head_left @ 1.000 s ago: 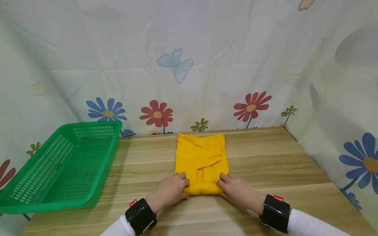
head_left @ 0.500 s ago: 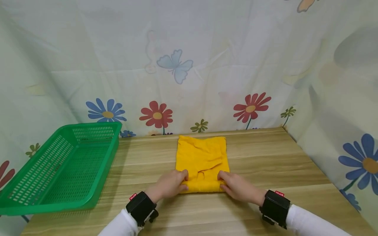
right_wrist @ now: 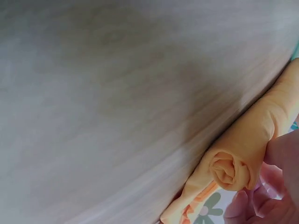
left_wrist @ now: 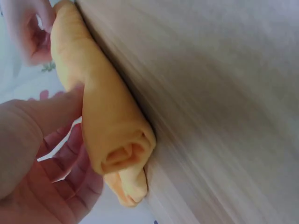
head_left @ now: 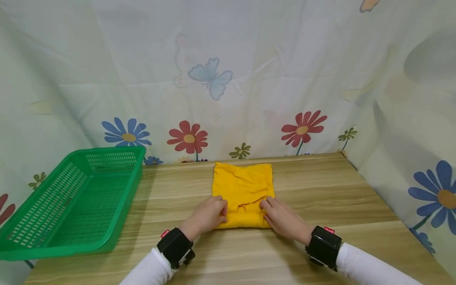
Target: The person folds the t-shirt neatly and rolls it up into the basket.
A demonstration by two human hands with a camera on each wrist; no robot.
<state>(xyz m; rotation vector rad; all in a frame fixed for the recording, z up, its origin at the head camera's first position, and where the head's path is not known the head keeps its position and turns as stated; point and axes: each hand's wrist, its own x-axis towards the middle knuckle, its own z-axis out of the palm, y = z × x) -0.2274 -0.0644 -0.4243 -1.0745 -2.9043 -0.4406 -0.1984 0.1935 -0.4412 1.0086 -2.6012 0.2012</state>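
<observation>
A yellow folded cloth (head_left: 246, 180) lies on the table, its near edge wound into a thick roll (head_left: 246, 219). At the roll's left end, my left hand (head_left: 209, 213) holds it with thumb and curled fingers. The right hand (head_left: 284, 218) grips the opposite end in the same way. In the left wrist view the left thumb (left_wrist: 67, 106) presses on the roll (left_wrist: 105, 100), whose spiral end is exposed. The right wrist view shows the other spiral end of the roll (right_wrist: 252, 140) beside the right hand's fingers (right_wrist: 257, 200). Part of the cloth stays flat beyond the roll.
An open green plastic basket (head_left: 132, 198) with perforated sides stands on the left. The wood-grain table (head_left: 320, 190) runs back to a curtain (head_left: 249, 103) printed with flowers and a butterfly, which also encloses the right side.
Both hands have moved slightly away from me with the roll, whose near edge now lies farther up the table. Less flat cloth shows beyond it. The basket has stayed put.
</observation>
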